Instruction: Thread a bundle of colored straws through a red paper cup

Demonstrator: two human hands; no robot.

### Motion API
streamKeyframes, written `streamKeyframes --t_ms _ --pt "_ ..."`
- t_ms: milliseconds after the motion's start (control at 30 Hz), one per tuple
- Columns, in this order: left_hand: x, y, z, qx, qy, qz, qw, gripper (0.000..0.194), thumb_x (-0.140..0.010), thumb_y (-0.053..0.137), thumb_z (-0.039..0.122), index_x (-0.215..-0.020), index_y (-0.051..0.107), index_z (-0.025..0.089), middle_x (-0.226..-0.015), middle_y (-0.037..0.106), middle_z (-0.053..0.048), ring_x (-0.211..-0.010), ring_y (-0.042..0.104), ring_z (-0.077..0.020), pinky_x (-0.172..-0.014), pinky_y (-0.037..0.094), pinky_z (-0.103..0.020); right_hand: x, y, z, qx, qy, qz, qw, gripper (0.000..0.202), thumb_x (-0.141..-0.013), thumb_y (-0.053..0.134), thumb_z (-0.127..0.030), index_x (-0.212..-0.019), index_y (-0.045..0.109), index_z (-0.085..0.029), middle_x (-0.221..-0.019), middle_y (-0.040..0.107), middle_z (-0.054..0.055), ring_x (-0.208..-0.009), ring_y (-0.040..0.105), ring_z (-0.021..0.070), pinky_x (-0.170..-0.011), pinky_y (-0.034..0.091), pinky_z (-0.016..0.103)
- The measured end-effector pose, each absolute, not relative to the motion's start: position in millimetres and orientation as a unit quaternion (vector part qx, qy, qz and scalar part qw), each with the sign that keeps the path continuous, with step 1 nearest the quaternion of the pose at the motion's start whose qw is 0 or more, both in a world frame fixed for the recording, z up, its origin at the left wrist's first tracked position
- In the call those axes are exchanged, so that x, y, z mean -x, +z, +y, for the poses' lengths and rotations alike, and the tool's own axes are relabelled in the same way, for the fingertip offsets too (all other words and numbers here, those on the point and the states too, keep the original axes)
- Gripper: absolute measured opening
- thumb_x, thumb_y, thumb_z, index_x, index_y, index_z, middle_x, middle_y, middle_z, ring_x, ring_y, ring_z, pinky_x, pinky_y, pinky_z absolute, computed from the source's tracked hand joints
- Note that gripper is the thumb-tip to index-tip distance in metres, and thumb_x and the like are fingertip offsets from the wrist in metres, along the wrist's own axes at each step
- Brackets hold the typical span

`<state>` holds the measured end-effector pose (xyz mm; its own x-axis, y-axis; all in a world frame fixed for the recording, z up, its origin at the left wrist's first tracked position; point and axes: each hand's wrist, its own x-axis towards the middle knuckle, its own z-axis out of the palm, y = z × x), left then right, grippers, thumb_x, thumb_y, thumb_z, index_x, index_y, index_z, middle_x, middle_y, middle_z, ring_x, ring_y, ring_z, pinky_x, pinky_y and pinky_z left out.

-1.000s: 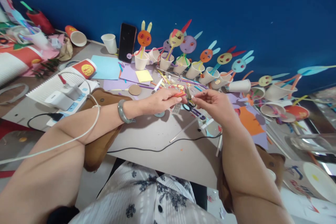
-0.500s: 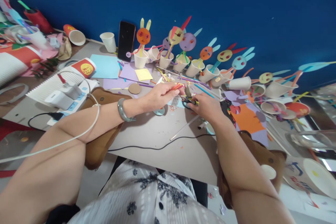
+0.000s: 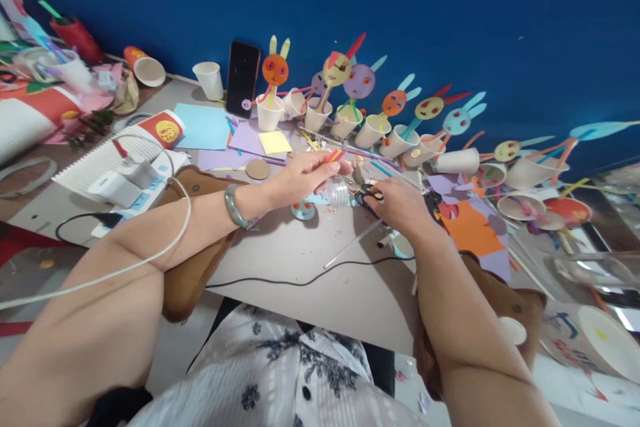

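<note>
My left hand (image 3: 311,175) is closed around small red and orange pieces (image 3: 334,156), perhaps paper; the fingers partly hide them. My right hand (image 3: 400,203) grips dark-handled scissors (image 3: 367,195), with the blades toward my left hand. Between the hands lies a clear plastic ribbed thing (image 3: 340,192), partly over a light blue paper. Below my left hand rests a round light blue paper face (image 3: 303,210). A clear thin straw-like stick (image 3: 353,245) lies in front of my right hand.
Several paper cups (image 3: 270,113) bearing paper rabbit heads line the blue wall. A phone (image 3: 243,79) leans there. A power strip (image 3: 145,190) with chargers sits left. Orange paper (image 3: 473,223) lies right. A black cable (image 3: 300,282) crosses the table front.
My left hand has turned slightly, and the red and orange pieces now point up more. My right hand with the scissors has shifted slightly right, away from the left.
</note>
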<state>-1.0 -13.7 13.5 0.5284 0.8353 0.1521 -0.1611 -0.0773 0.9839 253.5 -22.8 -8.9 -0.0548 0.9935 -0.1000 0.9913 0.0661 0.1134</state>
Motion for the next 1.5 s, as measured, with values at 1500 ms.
streamKeyframes --t_ms 1500 --pt "0.9 16.5 -13.0 -0.574 0.367 0.306 0.666 0.022 -0.102 0.052 0.016 -0.099 0.073 0.008 -0.054 0.036 0.01 -0.047 0.03 -0.0047 -0.048 0.024 -0.019 -283.0 73.0 -46.2 -0.606 -0.269 0.748 -0.004 0.038 -0.066 0.065 -0.058 -0.077 0.052 -0.024 -0.07 0.056 -0.001 -0.06 0.048 0.0153 -0.057 0.038 0.031"
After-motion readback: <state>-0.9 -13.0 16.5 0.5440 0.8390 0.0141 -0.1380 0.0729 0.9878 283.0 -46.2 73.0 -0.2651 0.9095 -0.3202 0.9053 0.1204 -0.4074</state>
